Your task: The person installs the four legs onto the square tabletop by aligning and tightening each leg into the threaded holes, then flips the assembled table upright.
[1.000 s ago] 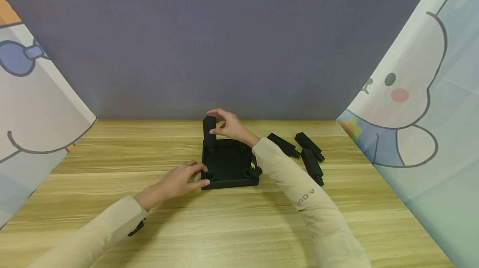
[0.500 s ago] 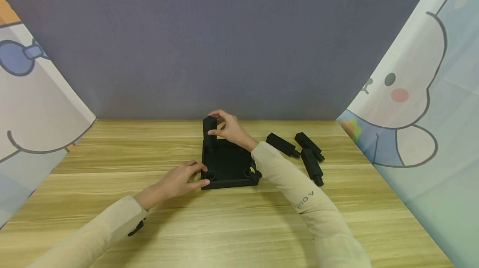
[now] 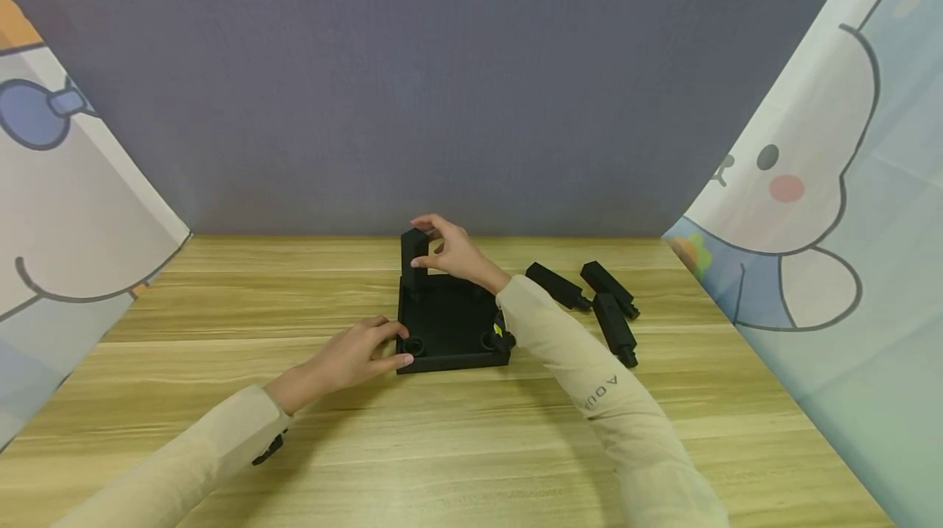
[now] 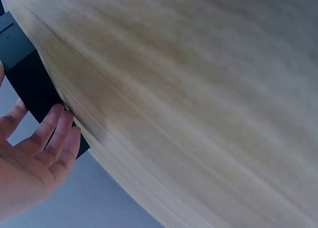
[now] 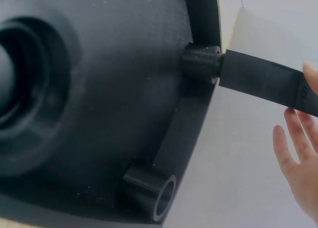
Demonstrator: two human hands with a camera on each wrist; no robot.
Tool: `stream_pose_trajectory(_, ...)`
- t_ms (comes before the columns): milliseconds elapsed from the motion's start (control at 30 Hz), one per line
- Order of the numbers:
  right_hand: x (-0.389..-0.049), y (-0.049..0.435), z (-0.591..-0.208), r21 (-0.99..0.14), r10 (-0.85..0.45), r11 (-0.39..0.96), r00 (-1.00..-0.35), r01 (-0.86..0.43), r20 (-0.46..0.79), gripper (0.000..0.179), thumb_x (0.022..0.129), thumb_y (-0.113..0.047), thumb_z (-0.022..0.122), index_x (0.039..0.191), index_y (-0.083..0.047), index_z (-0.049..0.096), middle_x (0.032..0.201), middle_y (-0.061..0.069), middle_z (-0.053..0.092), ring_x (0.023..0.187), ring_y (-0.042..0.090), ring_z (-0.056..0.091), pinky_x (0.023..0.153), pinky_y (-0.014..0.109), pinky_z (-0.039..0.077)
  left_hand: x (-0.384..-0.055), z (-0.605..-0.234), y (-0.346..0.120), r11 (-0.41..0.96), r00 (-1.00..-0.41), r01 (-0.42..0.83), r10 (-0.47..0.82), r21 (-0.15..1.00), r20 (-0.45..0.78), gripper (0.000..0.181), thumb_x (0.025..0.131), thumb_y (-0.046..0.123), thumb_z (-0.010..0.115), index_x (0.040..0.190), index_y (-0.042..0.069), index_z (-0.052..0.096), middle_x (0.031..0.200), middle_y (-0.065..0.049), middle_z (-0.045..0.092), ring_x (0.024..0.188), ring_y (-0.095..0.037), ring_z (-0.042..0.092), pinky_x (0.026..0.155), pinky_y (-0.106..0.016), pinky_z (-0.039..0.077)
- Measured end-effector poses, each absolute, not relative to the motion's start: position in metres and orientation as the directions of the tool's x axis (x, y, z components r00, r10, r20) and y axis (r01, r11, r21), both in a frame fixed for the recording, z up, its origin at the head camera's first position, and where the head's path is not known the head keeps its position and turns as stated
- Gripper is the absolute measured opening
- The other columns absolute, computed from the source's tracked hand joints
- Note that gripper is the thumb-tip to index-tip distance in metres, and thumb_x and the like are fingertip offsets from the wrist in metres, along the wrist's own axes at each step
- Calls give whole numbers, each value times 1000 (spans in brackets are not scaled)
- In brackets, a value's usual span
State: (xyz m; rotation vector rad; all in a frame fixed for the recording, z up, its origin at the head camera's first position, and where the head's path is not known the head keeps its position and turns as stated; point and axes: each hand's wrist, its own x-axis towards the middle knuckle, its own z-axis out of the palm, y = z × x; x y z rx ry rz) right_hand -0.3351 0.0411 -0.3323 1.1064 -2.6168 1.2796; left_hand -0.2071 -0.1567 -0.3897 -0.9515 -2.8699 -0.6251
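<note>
A square black panel [image 3: 445,319] with raised rims and round corner sockets lies on the wooden table. At its far left corner a black square-sided leg [image 3: 412,266] stands upright. My right hand [image 3: 457,254] pinches this leg near its top between thumb and fingers. The right wrist view shows the leg's narrow end meeting a corner socket [image 5: 201,61]; how deep it sits is unclear. My left hand [image 3: 354,356] holds the panel's near left corner, thumb at the front rim and a finger over the left one. Its fingers [image 4: 68,146] press the side in the left wrist view.
Three loose black legs, a left one [image 3: 556,286], a far right one [image 3: 608,286] and a near one [image 3: 614,327], lie right of the panel. A grey backdrop [image 3: 427,102] rises behind the table. A dark device [image 3: 268,448] sits under the left sleeve.
My right hand and the upright leg have shifted only very slightly. The left hand and the panel stay where they were.
</note>
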Motion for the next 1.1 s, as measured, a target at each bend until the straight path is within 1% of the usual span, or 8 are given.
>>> stream_pose_trajectory(133,-338,42,-329,-692,-616,403,-737,-599,278,60,80,-17,71,132,-10,43,132,9,46,112,23,50,84,36,49,-207,-390,-157,730,-810,582,561,359,173,39,87,46,57,108,13,61,102,-5,61,69,-8,52,64,-26,47)
stream_pose_trajectory(267,-339,43,-328,-697,-631,392,-726,-601,272,58,81,-15,70,132,-6,44,132,11,47,112,25,50,86,41,49,-207,-390,-157,729,-808,585,562,357,176,39,87,47,56,108,14,61,103,-5,61,71,-8,52,64,-26,48)
stream_pose_trajectory(400,-338,43,-330,-692,-617,393,-732,-605,289,55,81,-17,70,129,-7,47,129,9,49,109,22,53,83,34,50,-207,-391,-158,728,-806,587,563,354,181,39,87,47,56,108,14,61,103,-5,61,70,-8,52,65,-27,48)
stream_pose_trajectory(533,-336,40,-335,-687,-577,398,-748,-608,328,50,80,-19,71,125,-9,50,121,7,54,102,20,56,77,28,50,-206,-391,-158,724,-804,592,565,353,187,39,87,46,57,108,14,61,102,-5,61,70,-8,52,64,-26,47)
stream_pose_trajectory(733,-330,37,-339,-699,-516,388,-770,-601,376,48,79,-16,72,120,-9,51,114,9,56,95,22,58,75,28,49,-206,-390,-159,723,-801,596,566,350,196,39,87,45,57,109,13,61,102,-6,61,64,-4,50,63,-24,47)
stream_pose_trajectory(900,-329,36,-339,-697,-513,394,-773,-599,375,49,79,-16,72,122,-8,50,115,10,55,97,23,58,77,30,49,-206,-390,-159,722,-798,600,569,344,200,39,87,45,57,109,13,61,102,-7,61,60,-1,46,61,-23,46)
stream_pose_trajectory(1100,-335,40,-335,-682,-571,400,-748,-612,337,55,79,-16,72,128,-6,46,123,9,52,104,22,55,79,32,50,-207,-391,-159,725,-800,598,567,343,196,39,87,45,57,109,13,61,102,-6,62,65,-4,50,63,-24,47)
